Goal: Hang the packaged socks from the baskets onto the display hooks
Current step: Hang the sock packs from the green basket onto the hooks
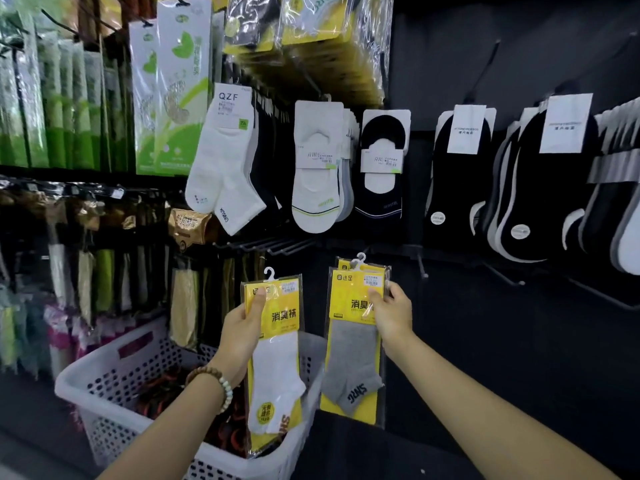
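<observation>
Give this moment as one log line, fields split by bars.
left hand: holds white-sock pack | right hand: holds grey-sock pack | status: not yet hung | white basket: below hands

Two yellow-carded packs, both held upright with little plastic hangers on top: the white-sock pack [275, 355] sits over the white perforated basket [114, 386], the grey-sock pack [353, 344] just right of it, both below the bare display hooks [273, 247].
</observation>
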`<state>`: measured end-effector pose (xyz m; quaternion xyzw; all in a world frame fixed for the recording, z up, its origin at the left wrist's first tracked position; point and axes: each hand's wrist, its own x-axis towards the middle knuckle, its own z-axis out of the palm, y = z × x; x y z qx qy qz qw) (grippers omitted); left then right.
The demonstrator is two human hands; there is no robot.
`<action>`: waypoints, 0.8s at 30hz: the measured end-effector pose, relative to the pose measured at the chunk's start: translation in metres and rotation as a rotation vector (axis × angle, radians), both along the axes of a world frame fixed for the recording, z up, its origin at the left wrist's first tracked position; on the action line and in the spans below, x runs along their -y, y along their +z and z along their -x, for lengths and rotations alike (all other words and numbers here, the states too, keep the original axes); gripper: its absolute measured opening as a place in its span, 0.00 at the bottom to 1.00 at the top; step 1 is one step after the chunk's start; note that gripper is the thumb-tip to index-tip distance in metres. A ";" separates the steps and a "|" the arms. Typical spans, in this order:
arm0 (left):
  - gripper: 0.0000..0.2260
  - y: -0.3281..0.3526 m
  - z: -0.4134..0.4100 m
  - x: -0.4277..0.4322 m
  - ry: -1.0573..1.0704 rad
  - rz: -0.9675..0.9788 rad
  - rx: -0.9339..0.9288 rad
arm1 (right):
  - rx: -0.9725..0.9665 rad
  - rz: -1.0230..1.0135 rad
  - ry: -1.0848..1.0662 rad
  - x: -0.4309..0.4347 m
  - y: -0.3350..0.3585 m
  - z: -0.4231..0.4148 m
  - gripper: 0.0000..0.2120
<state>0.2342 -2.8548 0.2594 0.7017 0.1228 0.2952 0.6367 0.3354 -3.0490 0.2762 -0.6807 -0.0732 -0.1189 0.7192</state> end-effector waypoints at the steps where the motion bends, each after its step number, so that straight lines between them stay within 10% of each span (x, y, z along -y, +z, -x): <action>1: 0.22 -0.002 -0.002 -0.001 -0.016 0.005 -0.005 | -0.033 -0.024 -0.019 -0.001 -0.003 -0.006 0.03; 14: 0.18 -0.021 -0.017 0.020 -0.131 0.101 -0.026 | -0.161 -0.008 -0.334 0.015 -0.040 -0.022 0.09; 24: 0.18 -0.010 -0.016 0.062 -0.296 0.135 0.007 | -0.109 -0.018 0.337 0.008 -0.031 0.044 0.08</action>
